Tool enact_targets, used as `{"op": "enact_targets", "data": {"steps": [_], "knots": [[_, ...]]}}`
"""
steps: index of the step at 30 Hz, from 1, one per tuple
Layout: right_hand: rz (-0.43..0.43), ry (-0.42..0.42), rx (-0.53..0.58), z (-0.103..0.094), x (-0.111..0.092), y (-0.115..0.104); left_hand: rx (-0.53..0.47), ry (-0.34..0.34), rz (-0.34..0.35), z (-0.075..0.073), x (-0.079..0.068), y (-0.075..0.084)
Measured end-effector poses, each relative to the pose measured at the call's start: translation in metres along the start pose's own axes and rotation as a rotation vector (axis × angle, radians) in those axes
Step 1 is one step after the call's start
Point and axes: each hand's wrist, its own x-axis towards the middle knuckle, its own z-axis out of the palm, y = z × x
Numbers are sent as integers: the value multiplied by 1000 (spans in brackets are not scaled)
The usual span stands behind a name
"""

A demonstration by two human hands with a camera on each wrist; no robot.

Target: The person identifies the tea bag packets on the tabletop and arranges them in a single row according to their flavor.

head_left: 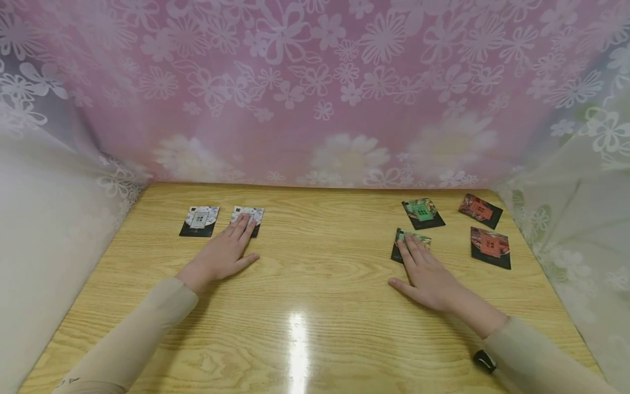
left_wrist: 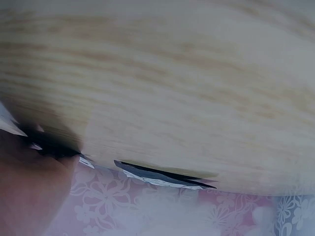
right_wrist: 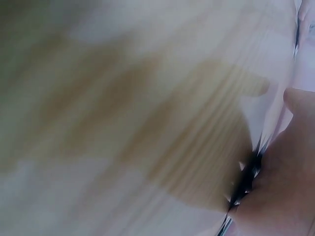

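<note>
In the head view my left hand lies with straight fingers over a white-and-black packet, covering much of it. A matching white packet sits just to its left. My right hand, fingers extended and thumb out to the side, rests on a green-and-black packet. Behind that lies a second green packet. From the left wrist, the uncovered white packet appears edge-on beside the hand. The right wrist view catches a dark packet edge beneath the hand.
Two red-and-black packets, one farther back and one nearer, lie at the table's right. A small black object is beside the right sleeve. Floral curtain borders the wooden table at the back and sides.
</note>
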Motion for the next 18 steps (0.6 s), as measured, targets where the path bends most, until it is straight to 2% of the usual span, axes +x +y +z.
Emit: {"op": "enact_targets", "data": {"steps": [4, 11, 18], "knots": [[-34, -14, -14, 0, 9, -9, -6, -3, -4, -1, 0, 1], [-98, 26, -34, 5, 28, -25, -19, -2, 0, -1, -1, 1], [-125, 4, -56, 6, 48, -39, -27, -7, 0, -3, -2, 2]]}}
